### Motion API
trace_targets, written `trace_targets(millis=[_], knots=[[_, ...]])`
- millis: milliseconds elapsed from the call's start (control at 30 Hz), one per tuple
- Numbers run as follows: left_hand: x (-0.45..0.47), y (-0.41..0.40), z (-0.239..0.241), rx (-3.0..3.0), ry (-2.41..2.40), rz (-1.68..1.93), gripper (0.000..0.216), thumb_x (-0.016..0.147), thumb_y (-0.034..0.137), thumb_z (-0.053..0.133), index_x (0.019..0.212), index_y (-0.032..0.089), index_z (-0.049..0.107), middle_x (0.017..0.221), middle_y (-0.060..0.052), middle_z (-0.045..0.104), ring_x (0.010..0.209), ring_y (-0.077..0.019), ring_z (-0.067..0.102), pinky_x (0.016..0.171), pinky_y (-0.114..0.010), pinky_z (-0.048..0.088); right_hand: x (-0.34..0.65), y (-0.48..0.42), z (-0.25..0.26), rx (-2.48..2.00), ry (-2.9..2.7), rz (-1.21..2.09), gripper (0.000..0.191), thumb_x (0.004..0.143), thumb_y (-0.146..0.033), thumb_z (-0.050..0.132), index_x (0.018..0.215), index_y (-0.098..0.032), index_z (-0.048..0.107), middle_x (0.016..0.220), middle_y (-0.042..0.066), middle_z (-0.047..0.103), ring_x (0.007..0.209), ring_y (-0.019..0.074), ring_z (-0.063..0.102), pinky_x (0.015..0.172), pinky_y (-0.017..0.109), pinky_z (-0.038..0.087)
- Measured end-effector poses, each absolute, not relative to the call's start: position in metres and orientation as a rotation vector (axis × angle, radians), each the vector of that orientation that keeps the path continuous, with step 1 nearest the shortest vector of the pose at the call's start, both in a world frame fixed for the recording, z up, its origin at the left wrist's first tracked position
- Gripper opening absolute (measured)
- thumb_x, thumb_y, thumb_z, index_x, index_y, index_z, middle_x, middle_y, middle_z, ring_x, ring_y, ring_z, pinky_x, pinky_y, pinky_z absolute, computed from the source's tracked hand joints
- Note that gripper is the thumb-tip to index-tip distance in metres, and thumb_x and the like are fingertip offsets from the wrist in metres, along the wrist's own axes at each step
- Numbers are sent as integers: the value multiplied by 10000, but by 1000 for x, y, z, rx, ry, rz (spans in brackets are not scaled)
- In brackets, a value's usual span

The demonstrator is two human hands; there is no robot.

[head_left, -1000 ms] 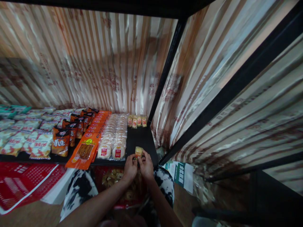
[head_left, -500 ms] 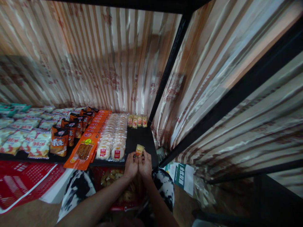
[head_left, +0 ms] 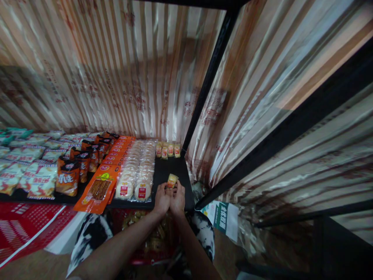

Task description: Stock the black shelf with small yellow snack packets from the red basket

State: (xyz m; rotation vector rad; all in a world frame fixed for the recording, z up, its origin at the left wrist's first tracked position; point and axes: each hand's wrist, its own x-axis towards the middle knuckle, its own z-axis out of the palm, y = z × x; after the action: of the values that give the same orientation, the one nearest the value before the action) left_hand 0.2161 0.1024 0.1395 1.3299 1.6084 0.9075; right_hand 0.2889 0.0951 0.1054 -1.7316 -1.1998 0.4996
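Note:
Between the fingertips of both hands is a small yellow wrapped snack packet with a red label, held above the black shelf. My left hand grips its left side with closed fingers. On its right side, my right hand pinches it too. Several like packets stand in a row at the shelf's back right corner. Left of my hands lie two rows of clear-wrapped round white crackers. Below my forearms, a red basket between my legs holds more yellow packets, partly hidden.
Further left on the shelf are orange stick-snack bags, orange-and-black bags and white bags. A red basket stands at lower left. A black post rises at the shelf's right corner, before striped curtain cloth.
Both hands have lifted the packet slightly forward over the shelf, still holding it. The view has shifted a little, so the goods on the left sit further left.

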Motion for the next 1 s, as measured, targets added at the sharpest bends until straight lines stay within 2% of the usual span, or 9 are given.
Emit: trace_targets(millis=[233, 533, 633, 833, 1000], knots=[[218, 114, 138, 1353, 1618, 908, 369, 800, 162, 388, 1109, 60, 561, 1120, -159, 571, 1046, -199, 534, 968, -291, 370, 289, 107, 99, -1630, -1182, 557, 499, 755, -214, 450, 1253, -195, 457, 1036, 81, 520, 792, 166, 584, 735, 309, 506], [224, 130, 143, 1319, 1621, 934, 367, 796, 156, 404, 1110, 65, 571, 1127, -163, 578, 1027, -203, 559, 932, -289, 398, 291, 122, 94, -1597, -1156, 574, 436, 761, -224, 444, 1192, -172, 487, 1060, 91, 532, 866, 171, 580, 768, 315, 494], [226, 136, 145, 1314, 1643, 912, 374, 804, 148, 410, 1130, 42, 560, 1146, -177, 568, 1045, -203, 552, 933, -277, 396, 291, 127, 93, -1588, -1130, 571, 398, 754, -229, 452, 1143, -169, 512, 1050, 90, 544, 857, 169, 586, 764, 314, 496], [226, 148, 147, 1325, 1672, 826, 350, 827, 168, 428, 1137, 99, 574, 1134, -129, 596, 1041, -172, 566, 918, -228, 405, 293, 138, 93, -1571, -1116, 567, 332, 756, -249, 467, 1068, -157, 533, 1041, 100, 545, 816, 169, 596, 749, 328, 510], [226, 158, 151, 1346, 1674, 800, 376, 824, 175, 447, 1164, 59, 558, 1134, -156, 601, 1033, -179, 573, 916, -233, 406, 296, 149, 92, -1554, -1131, 586, 302, 760, -221, 472, 1053, -173, 529, 1063, 99, 537, 794, 153, 599, 734, 313, 514]])
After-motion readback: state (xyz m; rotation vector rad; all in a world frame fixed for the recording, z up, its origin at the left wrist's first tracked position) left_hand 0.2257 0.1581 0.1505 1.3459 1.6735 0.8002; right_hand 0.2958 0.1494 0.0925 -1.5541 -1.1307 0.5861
